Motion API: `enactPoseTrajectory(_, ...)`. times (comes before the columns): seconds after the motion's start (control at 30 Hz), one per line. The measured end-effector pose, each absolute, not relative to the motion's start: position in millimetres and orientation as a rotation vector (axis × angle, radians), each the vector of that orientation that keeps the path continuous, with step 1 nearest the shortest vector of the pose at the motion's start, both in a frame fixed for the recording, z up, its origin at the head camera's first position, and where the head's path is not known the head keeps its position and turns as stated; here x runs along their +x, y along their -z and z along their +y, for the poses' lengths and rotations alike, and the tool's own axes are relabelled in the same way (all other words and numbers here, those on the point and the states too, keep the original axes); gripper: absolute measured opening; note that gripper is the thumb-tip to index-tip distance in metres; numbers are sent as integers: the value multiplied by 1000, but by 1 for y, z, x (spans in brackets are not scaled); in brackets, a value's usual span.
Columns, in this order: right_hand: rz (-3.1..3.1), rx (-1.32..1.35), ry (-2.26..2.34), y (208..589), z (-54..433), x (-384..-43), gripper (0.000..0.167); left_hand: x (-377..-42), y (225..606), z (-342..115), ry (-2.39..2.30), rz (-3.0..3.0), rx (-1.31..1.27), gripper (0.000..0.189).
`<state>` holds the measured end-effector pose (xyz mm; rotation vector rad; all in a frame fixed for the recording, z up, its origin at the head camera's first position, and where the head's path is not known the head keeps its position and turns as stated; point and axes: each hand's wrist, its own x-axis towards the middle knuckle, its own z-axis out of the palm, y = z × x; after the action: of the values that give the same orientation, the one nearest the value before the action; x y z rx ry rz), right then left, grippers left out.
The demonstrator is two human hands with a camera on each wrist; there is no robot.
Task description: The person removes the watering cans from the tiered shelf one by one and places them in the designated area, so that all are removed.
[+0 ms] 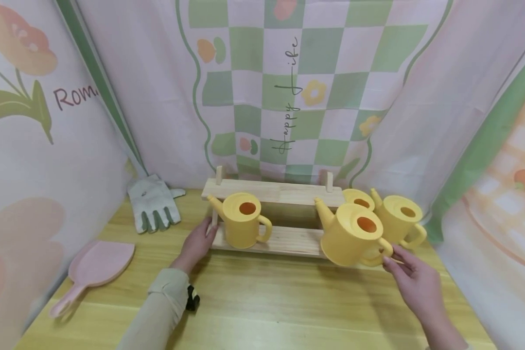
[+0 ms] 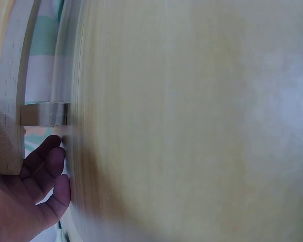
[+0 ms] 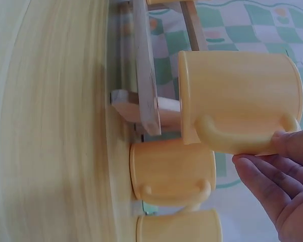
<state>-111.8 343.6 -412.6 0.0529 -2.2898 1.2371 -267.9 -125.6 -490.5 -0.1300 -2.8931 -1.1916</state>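
Take the pale wooden two-tier rack (image 1: 275,192) as the clock's centre, with 12 o'clock away from the person. The step in hand looks like placing a yellow, plastic-looking watering can (image 1: 343,243) on the lower board. That can is tilted at about 4 o'clock, near the rack's right end, its curved handle pinched between thumb and fingertips of the right hand (image 1: 420,282). The left hand (image 1: 197,247) grips the rack's end at 9 o'clock (seemingly to steady it). A matching second can (image 1: 238,231) stands upright on that board, towards 9 o'clock; two spare yellow cans (image 1: 398,221) stand near 3 o'clock. The next move seems to call for levelling the pinched can and seating its base fully before letting go.
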Motion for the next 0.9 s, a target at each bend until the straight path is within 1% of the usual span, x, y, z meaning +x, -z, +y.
enactPoseTrajectory(0.6, -2326, -145, -1159, 419, 383, -92, 37, -269, 491, -125, 1201, -2898, -121, 54)
enactPoseTrajectory(0.9, -2389, -191, -1103, 429, 394, -88, 39, -269, 491, -125, 1197, -2912, -104, 55)
